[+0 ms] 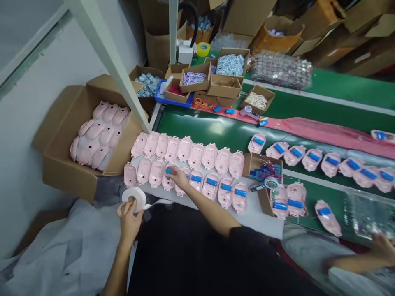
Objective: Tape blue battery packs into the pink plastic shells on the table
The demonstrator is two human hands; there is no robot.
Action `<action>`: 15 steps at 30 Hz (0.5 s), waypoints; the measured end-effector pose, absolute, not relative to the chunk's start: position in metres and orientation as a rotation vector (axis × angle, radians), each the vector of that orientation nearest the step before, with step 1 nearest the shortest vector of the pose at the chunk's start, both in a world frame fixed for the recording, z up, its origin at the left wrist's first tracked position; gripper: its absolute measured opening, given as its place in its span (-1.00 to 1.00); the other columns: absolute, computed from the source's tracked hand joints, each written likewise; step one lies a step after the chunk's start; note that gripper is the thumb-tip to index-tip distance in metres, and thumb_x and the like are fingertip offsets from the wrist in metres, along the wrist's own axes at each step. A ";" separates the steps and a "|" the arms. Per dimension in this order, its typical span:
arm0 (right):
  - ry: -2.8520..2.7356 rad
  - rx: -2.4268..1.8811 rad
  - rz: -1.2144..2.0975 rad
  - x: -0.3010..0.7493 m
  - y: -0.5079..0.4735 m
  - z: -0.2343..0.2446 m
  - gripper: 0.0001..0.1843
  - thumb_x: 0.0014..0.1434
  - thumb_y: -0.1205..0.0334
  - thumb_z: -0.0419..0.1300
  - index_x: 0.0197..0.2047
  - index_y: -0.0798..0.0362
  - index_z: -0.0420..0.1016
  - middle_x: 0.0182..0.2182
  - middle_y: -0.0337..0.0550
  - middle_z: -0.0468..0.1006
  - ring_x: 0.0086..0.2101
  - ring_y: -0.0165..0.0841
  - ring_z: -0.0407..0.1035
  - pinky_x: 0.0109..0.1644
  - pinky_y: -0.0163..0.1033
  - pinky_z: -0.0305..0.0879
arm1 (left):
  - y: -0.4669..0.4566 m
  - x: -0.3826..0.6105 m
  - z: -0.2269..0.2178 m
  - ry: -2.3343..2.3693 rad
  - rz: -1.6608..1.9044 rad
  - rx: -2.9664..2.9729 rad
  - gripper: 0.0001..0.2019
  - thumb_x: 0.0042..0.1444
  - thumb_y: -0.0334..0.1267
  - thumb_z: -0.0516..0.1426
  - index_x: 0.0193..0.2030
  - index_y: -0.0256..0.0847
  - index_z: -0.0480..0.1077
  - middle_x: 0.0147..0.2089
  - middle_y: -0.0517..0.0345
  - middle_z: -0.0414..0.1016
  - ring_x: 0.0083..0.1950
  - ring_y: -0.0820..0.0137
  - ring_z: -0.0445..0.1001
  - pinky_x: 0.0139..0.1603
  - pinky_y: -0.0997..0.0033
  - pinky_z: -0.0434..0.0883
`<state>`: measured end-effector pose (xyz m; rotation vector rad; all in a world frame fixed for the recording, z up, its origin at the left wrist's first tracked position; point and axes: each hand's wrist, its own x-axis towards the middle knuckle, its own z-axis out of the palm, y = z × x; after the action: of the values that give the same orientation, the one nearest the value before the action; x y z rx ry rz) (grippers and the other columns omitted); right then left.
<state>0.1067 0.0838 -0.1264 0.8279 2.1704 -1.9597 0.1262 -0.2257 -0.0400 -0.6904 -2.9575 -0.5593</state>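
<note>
My left hand (128,218) grips a roll of white tape (138,196), with a loose strip (159,202) trailing to the right. In the front row, my right hand (179,177) pinches a blue cylindrical battery (168,171) at a pink plastic shell (167,183); whether the battery touches the shell I cannot tell. Several shells to the right of that hand hold blue batteries, such as this battery (212,181). To its left, the front-row shells (144,170) have none in them. Behind stands a second row of pink shells (185,149), without batteries.
A carton (58,164) of pink shells stands left, beside a slanting metal post (114,61). Right of the rows is a box (247,164) of wired blue batteries. Small parts boxes (225,85) sit behind the green belt (185,121). A co-worker's blurred hand (381,248) is at far right.
</note>
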 end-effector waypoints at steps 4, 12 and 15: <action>2.495 0.631 -1.340 0.054 0.049 -0.146 -0.52 0.28 0.20 0.35 0.25 0.02 0.51 0.03 -0.01 0.68 0.01 -0.19 0.56 0.15 -0.17 0.41 | -0.265 0.097 -0.059 -2.974 -0.641 -0.733 -0.65 0.21 -0.16 0.19 0.09 -0.21 0.52 0.00 -0.15 0.59 0.13 -0.01 0.38 0.25 -0.10 0.27; 2.572 0.416 -0.786 0.022 0.030 -0.170 -0.59 0.42 0.29 0.17 0.29 0.03 0.45 0.18 0.04 0.57 0.09 -0.17 0.49 0.08 -0.24 0.36 | -0.303 0.047 -0.077 -3.001 -0.726 -0.870 -0.68 0.23 -0.19 0.18 0.08 -0.21 0.52 0.01 -0.15 0.58 0.13 0.01 0.39 0.25 -0.07 0.29; 2.574 0.387 -0.710 0.019 0.023 -0.178 -0.59 0.43 0.30 0.14 0.31 0.03 0.44 0.25 0.04 0.51 0.14 -0.18 0.46 0.10 -0.25 0.36 | -0.302 0.035 -0.094 -2.989 -0.798 -0.947 -0.69 0.24 -0.17 0.18 0.07 -0.21 0.52 0.02 -0.16 0.58 0.13 0.01 0.39 0.23 -0.06 0.30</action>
<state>0.0186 0.0228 -0.1776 0.3873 2.5740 -0.7098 0.0352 -0.3023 -0.0936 -0.9467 -2.9890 -0.7976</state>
